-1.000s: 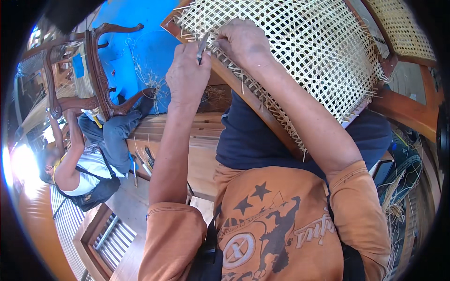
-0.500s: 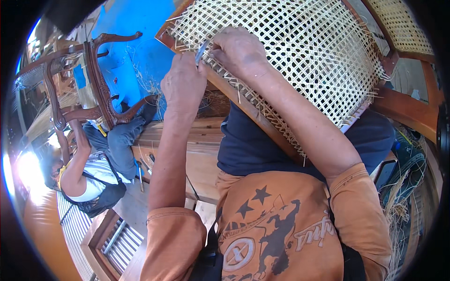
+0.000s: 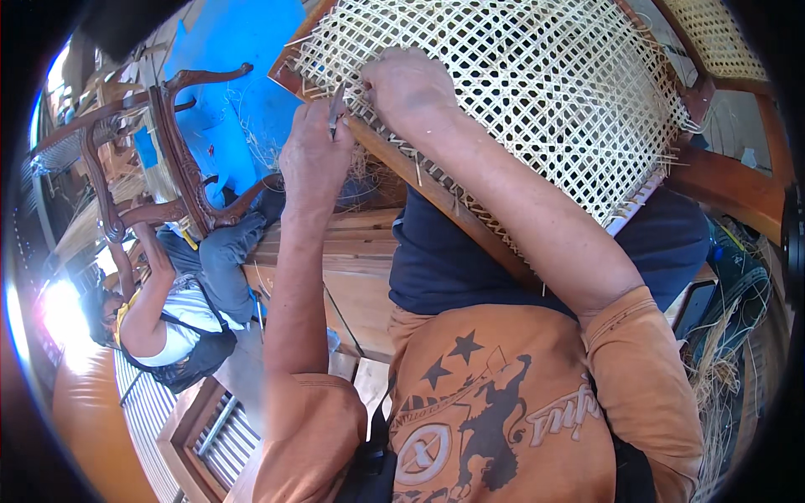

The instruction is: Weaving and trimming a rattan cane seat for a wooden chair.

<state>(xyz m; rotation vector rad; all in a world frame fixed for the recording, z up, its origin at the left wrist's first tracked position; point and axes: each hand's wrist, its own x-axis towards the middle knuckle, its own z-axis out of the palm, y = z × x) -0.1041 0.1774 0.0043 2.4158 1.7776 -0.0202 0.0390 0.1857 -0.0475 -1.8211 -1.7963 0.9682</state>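
A wooden chair seat frame (image 3: 470,214) with a woven cane panel (image 3: 537,101) rests across my lap, loose strand ends sticking out along its edges. Near the frame's left corner, my left hand (image 3: 314,159) is closed around a small knife (image 3: 337,111), its blade pointing up past the thumb. My right hand (image 3: 409,90) lies on the weave just right of the blade. Its fingers are curled at the cane edge; what they pinch, if anything, is hidden under them.
Another caned chair part (image 3: 721,38) stands at the far right. Left, a co-worker (image 3: 176,327) sits by a carved wooden chair frame (image 3: 172,159). Blue sheeting (image 3: 226,101) hangs behind. Loose cane strands (image 3: 721,369) lie at right; a wooden bench (image 3: 360,289) is under me.
Both hands have shifted slightly left, and the knife blade has swung more upright, away from the right fingers. The co-worker's arms have moved a little.
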